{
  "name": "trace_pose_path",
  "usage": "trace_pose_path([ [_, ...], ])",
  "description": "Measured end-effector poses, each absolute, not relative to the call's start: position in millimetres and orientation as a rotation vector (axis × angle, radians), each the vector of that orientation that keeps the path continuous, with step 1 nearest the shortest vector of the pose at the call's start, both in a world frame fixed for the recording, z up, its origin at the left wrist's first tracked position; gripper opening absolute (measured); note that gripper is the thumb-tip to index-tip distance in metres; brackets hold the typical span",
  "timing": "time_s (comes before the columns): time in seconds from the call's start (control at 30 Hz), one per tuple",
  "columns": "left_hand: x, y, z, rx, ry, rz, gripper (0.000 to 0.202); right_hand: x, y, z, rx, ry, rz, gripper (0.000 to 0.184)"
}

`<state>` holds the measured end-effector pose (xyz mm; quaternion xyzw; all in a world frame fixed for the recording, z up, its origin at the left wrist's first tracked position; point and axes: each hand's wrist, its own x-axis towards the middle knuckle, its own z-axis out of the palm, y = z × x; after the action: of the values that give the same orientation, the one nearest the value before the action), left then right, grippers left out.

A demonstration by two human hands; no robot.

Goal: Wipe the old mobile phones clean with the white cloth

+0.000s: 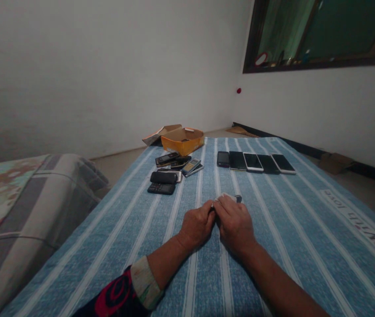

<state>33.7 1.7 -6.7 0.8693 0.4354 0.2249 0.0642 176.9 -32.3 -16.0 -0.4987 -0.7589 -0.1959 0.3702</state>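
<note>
Holding a small pale object (229, 197) closed in its fingers, the right hand (235, 225) sits on the striped blue cloth (289, 237), forearm angled inward. The left hand (196, 224) touches it, palm down, but its grip I cannot tell. Mobile phones (252, 162) lie in a row ahead.

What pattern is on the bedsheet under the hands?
The bedsheet is mottled blue with white lengthwise stripes; it shows best in the head view.
</note>
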Motion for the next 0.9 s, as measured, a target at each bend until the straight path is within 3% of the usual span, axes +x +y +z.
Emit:
trace_pose_path([
  [0.57, 34, 3, -9, 2.649, 1.353, 0.704, 0.02, 191, -24, -19, -1.268, -1.982, -0.286, 0.029],
  [0.9, 33, 4, -13, 2.662, 1.385, 0.662, 0.022, 206, -18, -23, -1.314, -1.853, -0.357, 0.033],
])
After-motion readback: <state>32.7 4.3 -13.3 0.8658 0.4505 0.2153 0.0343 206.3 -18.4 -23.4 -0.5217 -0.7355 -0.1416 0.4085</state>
